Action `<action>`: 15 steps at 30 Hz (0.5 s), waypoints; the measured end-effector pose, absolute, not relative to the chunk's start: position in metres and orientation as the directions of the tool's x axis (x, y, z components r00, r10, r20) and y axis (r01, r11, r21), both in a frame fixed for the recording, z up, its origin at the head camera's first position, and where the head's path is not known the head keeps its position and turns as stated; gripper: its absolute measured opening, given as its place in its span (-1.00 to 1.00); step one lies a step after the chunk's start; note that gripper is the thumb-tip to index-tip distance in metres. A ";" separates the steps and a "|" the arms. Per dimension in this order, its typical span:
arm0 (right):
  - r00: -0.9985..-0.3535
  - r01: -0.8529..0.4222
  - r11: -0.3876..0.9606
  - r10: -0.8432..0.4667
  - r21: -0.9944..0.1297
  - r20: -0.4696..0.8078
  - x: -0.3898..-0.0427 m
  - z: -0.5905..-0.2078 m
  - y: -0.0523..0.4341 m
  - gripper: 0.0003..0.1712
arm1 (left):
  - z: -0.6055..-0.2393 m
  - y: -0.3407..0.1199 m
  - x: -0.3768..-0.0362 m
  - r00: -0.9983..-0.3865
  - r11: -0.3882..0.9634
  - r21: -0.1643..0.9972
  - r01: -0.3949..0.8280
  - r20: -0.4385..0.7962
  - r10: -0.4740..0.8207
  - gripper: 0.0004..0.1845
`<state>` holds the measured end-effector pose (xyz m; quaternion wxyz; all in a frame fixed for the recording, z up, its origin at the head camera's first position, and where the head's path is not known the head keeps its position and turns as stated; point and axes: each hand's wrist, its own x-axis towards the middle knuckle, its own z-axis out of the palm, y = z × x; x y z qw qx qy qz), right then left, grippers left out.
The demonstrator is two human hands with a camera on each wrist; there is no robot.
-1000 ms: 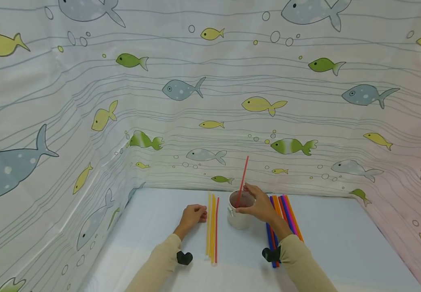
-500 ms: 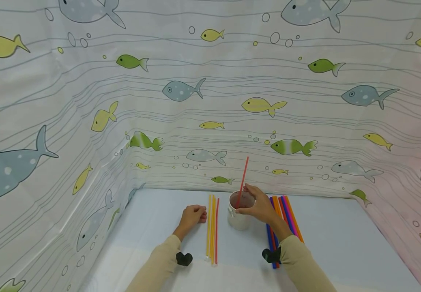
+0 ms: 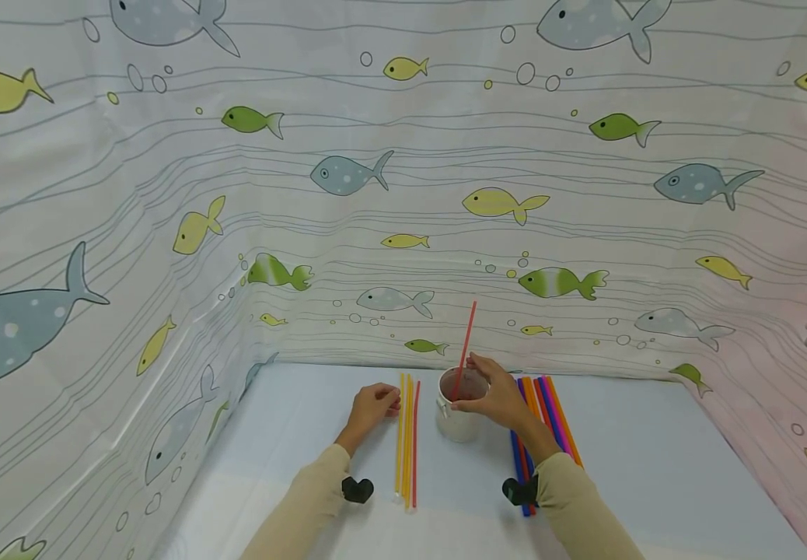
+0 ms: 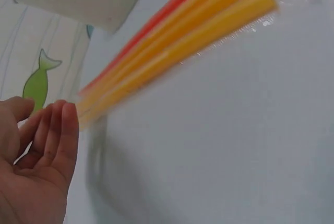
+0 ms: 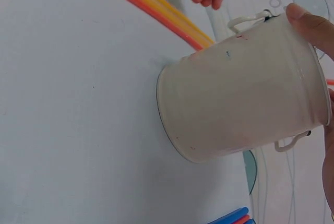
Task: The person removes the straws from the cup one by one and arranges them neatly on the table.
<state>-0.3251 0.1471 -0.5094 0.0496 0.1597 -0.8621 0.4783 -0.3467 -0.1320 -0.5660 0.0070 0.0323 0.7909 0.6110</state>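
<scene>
I see one white cup (image 3: 458, 416) on the desk (image 3: 627, 467), one red straw (image 3: 466, 346) standing in it. Right hand (image 3: 497, 398) fingers grasp its rim; left hand (image 3: 373, 406) fingers relaxed, released, beside four yellow-to-red straws (image 3: 406, 435).

Work area enclosed by a printed fish curtain.
A pale blue surface (image 3: 655, 467) is bounded at the back and on both sides by a white curtain (image 3: 403, 155) printed with grey, green and yellow fish, bubbles and thin wavy lines. The cloth hangs in soft folds and meets the surface along its far edge. Lighting is even and diffuse.
</scene>
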 end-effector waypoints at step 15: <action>-0.936 -0.348 0.489 -0.232 -0.800 0.265 -0.326 -0.511 0.149 0.24 | -0.533 -0.095 -0.367 -0.976 0.198 0.962 0.189 0.162 0.147 -0.75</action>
